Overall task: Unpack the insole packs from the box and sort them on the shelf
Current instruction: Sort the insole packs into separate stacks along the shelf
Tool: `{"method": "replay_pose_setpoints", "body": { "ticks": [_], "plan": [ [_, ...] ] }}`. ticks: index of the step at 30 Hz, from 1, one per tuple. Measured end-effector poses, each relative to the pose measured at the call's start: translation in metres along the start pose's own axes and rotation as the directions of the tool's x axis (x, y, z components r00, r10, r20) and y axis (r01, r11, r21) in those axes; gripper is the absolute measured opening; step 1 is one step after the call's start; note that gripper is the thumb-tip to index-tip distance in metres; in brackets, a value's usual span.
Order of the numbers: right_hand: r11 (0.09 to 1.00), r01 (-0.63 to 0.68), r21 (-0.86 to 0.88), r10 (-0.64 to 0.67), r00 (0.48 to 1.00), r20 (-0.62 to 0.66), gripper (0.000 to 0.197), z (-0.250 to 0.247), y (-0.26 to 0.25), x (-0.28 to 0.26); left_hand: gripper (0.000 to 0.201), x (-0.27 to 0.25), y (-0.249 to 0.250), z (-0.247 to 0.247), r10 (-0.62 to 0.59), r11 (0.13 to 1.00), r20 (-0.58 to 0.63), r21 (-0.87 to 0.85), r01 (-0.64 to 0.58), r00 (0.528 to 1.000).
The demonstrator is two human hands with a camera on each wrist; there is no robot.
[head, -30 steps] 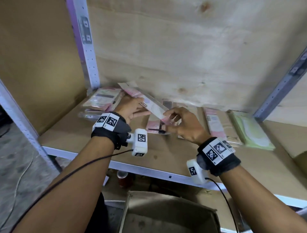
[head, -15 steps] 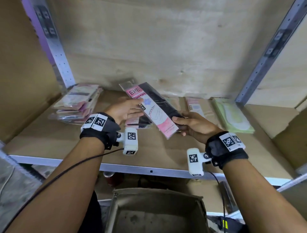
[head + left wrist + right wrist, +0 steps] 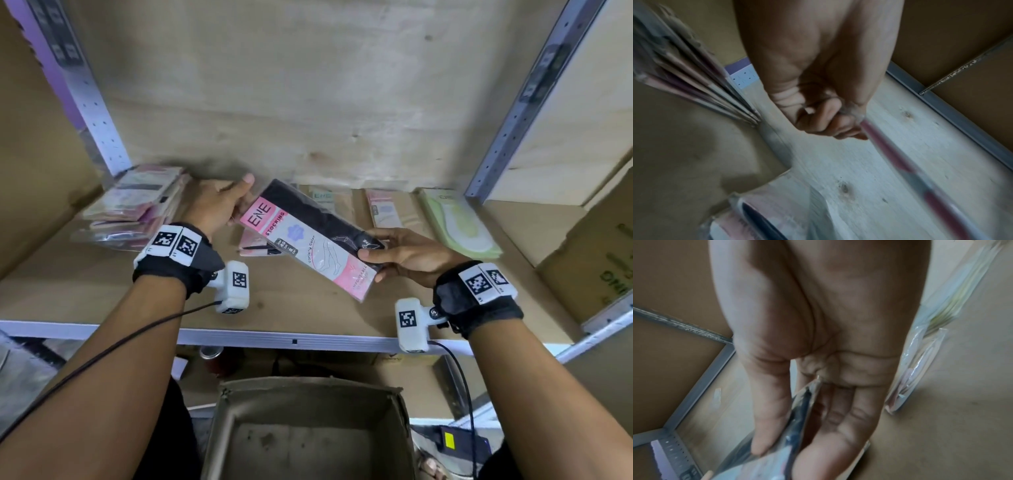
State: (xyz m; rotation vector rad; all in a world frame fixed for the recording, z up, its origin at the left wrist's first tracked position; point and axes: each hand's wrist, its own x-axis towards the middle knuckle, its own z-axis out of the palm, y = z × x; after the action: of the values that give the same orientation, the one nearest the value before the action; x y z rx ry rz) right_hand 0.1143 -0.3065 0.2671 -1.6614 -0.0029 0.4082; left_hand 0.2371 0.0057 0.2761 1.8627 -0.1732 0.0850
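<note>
A long pack (image 3: 308,240) with a pink "ENE STOCKING" card and black contents hangs slanted above the wooden shelf (image 3: 85,291). My left hand (image 3: 226,209) pinches its far left end; the left wrist view shows the fingers curled on the pack's edge (image 3: 890,154). My right hand (image 3: 394,253) grips the near right end, thumb on top and fingers beneath, with the pack (image 3: 799,418) between them. Under the held pack lies another pink pack (image 3: 255,245) on the shelf. The open cardboard box (image 3: 308,387) stands below the shelf's front edge.
A pile of several packs (image 3: 137,205) sits at the shelf's left by the metal upright (image 3: 92,113). Along the back lie a pale pack (image 3: 325,198), a pink pack (image 3: 383,209) and a green pack (image 3: 459,222). A printed carton (image 3: 599,267) stands at the right.
The pack has turned from edge-on to face up between my hands and risen clear of the pink pack on the shelf. My hands have slid apart to its two ends.
</note>
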Motion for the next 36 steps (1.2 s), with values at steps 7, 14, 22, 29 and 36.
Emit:
{"method": "replay_pose_setpoints", "body": {
  "ticks": [7, 14, 22, 29, 36],
  "plan": [
    [1.000, -0.007, -0.019, 0.006, 0.998, -0.055, 0.040, 0.001, 0.004, -0.002, 0.038, 0.002, -0.013, -0.007, -0.110, 0.992, 0.177, -0.047, 0.120, 0.978],
    [0.999, 0.005, -0.033, -0.006, 0.999, -0.032, 0.045, 0.005, 0.003, -0.001, 0.042, -0.003, -0.016, -0.007, -0.213, 0.967, 0.151, 0.173, 0.187, 0.965],
    [0.999, 0.027, -0.022, -0.027, 0.999, -0.030, 0.042, 0.006, 0.001, 0.000, 0.058, -0.004, -0.015, 0.002, -0.104, 0.934, -0.047, 0.338, 0.114, 0.993],
    [0.997, 0.017, 0.080, -0.020, 0.999, 0.029, 0.053, 0.009, -0.003, -0.004, 0.055, -0.004, -0.004, -0.006, -0.159, 0.864, 0.423, -0.378, 0.333, 0.892],
    [0.984, 0.023, 0.176, -0.029, 0.999, 0.034, 0.043, 0.014, -0.006, -0.004, 0.046, 0.001, -0.016, -0.004, -0.274, 0.609, 0.259, -0.699, 0.376, 0.926]
  ]
}}
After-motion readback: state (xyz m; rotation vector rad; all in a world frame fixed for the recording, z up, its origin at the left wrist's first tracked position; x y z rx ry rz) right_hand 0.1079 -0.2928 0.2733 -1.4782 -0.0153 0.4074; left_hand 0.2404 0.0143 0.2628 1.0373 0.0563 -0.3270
